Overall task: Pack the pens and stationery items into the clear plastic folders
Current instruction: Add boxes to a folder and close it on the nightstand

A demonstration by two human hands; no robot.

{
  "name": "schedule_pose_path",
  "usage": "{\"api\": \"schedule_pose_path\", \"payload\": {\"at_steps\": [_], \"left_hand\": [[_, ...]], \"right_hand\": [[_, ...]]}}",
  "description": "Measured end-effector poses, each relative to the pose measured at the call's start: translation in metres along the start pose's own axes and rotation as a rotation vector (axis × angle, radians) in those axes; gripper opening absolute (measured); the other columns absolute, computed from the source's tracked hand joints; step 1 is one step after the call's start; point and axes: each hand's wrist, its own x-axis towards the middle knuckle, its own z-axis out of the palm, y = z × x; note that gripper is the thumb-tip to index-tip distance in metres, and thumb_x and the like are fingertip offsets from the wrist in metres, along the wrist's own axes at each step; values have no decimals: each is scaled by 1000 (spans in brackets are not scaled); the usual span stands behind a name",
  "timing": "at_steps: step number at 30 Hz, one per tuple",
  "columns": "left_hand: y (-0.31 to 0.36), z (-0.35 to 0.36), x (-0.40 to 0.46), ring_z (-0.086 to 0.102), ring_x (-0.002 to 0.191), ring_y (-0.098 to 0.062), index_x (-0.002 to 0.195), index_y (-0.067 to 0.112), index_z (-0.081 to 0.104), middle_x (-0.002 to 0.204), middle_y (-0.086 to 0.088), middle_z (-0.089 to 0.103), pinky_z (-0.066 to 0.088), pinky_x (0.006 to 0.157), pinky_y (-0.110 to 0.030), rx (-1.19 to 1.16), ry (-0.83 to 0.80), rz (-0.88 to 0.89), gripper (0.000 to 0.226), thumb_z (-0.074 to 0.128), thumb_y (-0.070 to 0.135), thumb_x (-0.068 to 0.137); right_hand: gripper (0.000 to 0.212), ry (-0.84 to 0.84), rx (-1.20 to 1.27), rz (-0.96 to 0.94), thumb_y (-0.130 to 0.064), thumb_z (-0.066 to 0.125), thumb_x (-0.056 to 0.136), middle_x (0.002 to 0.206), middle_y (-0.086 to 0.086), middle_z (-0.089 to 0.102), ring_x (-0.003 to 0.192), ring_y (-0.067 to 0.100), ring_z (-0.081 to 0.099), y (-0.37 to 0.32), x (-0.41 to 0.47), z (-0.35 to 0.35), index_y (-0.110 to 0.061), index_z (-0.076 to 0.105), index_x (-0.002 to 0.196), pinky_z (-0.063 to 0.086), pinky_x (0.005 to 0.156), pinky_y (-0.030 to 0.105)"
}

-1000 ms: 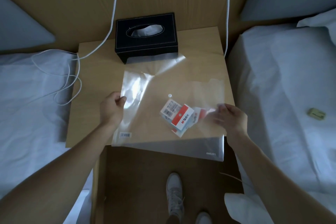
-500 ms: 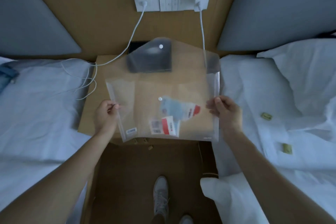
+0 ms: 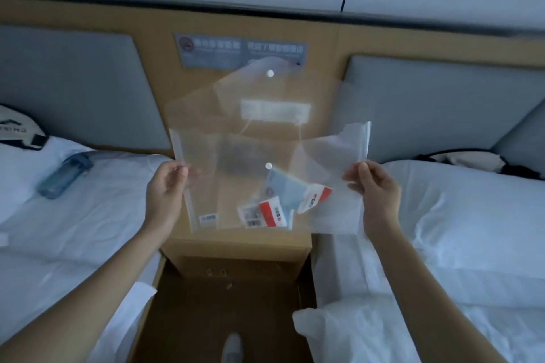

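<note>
A twin hotel room: two white-sheeted beds [image 3: 88, 215], padded headboards [image 3: 73, 88], a no-smoking notice [image 3: 240, 48] between.

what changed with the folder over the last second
The clear folder went from lying flat on the nightstand to being held upright in the air, flap open at the top. The small boxes slid to its bottom. The left hand and right hand kept pinching its side edges throughout.
</note>
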Motion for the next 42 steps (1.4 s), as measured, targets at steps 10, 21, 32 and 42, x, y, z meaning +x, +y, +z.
{"api": "schedule_pose_path", "payload": {"at_steps": [10,21,32,42], "left_hand": [[22,-21,23,68,58,-8,88,23,52,70,3,71,54,53,-21,-59,-64,-55,17,46,11,99],[-72,-45,79,71,79,-24,104,17,57,90,-7,71,59,72,-46,109,-143,-194,9,51,20,98],[-200,-15,89,69,74,-15,109,12,53,90,-4,68,56,63,-26,211,-234,-374,13,50,17,98],[-294,39,91,68,61,-5,111,18,49,84,-3,68,54,52,-17,241,-282,-472,14,48,16,97]], "right_hand": [[24,-4,-83,7,-8,52,96,71,4,67,69,21,65,-27,-9,18,-19,65,80,54,63,29],[17,28,-160,200,-9,52,96,75,3,66,70,18,65,60,2,86,0,66,98,57,71,33],[16,106,-248,391,-12,53,96,80,7,69,65,16,67,206,21,114,-3,66,99,52,57,24],[12,97,-239,542,-12,55,95,78,7,70,65,19,68,318,41,102,-8,66,94,56,56,24]]}}
